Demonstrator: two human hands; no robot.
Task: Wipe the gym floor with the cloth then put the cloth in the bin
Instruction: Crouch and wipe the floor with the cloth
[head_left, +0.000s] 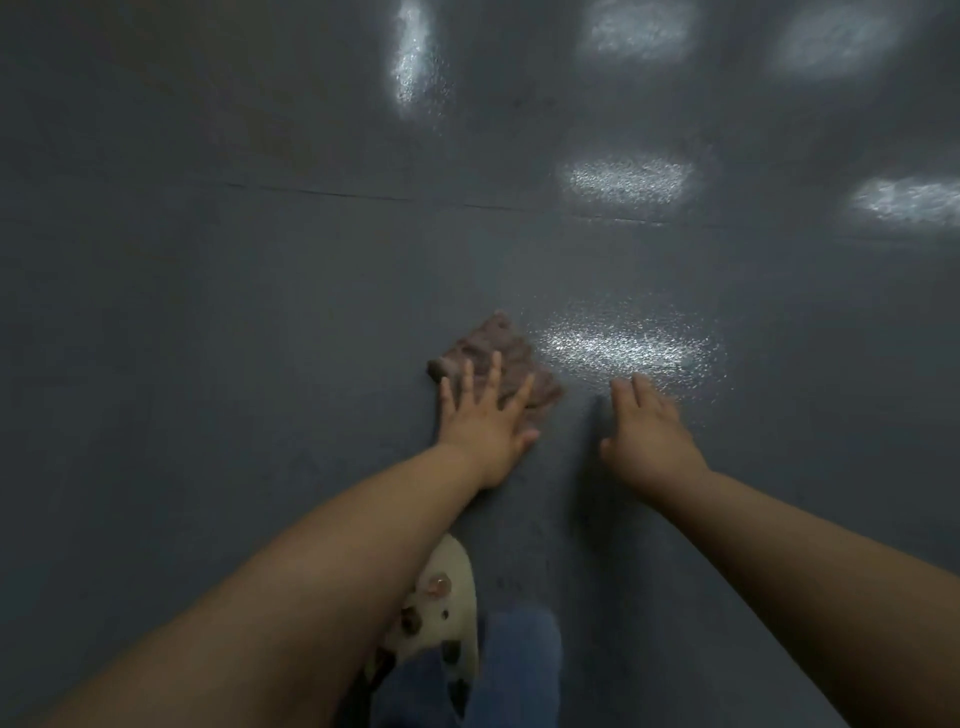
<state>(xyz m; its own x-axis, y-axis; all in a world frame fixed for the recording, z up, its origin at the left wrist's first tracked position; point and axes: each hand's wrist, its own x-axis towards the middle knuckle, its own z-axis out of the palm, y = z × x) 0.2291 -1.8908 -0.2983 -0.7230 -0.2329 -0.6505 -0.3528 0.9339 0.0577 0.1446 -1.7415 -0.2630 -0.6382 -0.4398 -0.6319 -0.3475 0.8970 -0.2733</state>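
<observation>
Head camera: past a cream perforated clog (451, 597) and blue denim knee (519, 670), the left hand (485, 423), fingers spread flat, presses the crumpled brownish cloth (491, 358) on the dark grey textured gym floor (208, 312); the right hand (649, 431) hovers, fingers relaxed, holding nothing. Even palm pressure and overlapping strokes would wipe best. No bin shows.

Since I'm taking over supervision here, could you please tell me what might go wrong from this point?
The left hand only presses flat on the brownish cloth with no grip, so it could slide off it. The bunched cloth may miss patches of the grey floor. No bin is in view, so binning it may mean searching.
</observation>
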